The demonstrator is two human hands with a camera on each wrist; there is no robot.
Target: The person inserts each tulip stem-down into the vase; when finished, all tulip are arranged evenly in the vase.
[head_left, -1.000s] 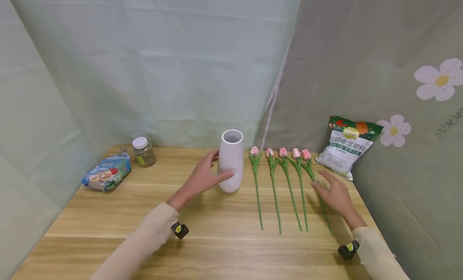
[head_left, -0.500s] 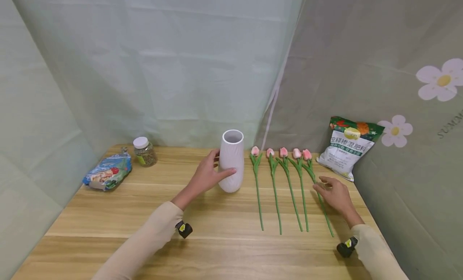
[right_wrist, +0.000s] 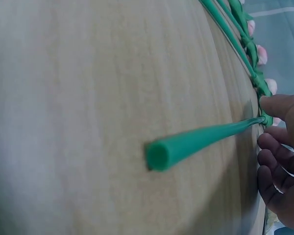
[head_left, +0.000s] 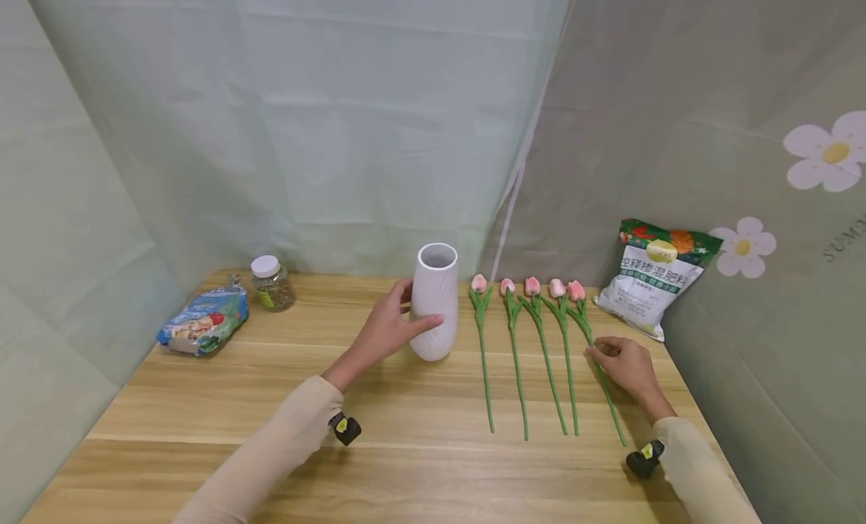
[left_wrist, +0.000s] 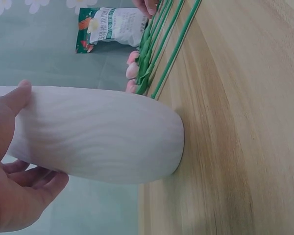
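A white ribbed vase (head_left: 436, 302) stands upright on the wooden table. My left hand (head_left: 386, 328) holds it from the left, thumb across the front and fingers behind; the left wrist view shows the thumb and fingers on either side of the vase (left_wrist: 103, 137). Pink tulips lie in a row to its right. At the rightmost tulip (head_left: 612, 407), my right hand (head_left: 629, 368) pinches the upper stem below the leaves. In the right wrist view, the stem's cut end (right_wrist: 159, 155) points toward the camera, and the thumb and index finger meet around its far part.
A white and green fertilizer bag (head_left: 646, 280) leans at the back right corner. On the left are a white-lidded jar (head_left: 273, 285) and a blue printed bag (head_left: 205, 321). Cloth walls (head_left: 325, 133) close off the back and sides.
My right hand has come down onto the rightmost tulip's stem, and its fingers have closed around it. The left hand stays on the vase. The head view has shifted slightly.
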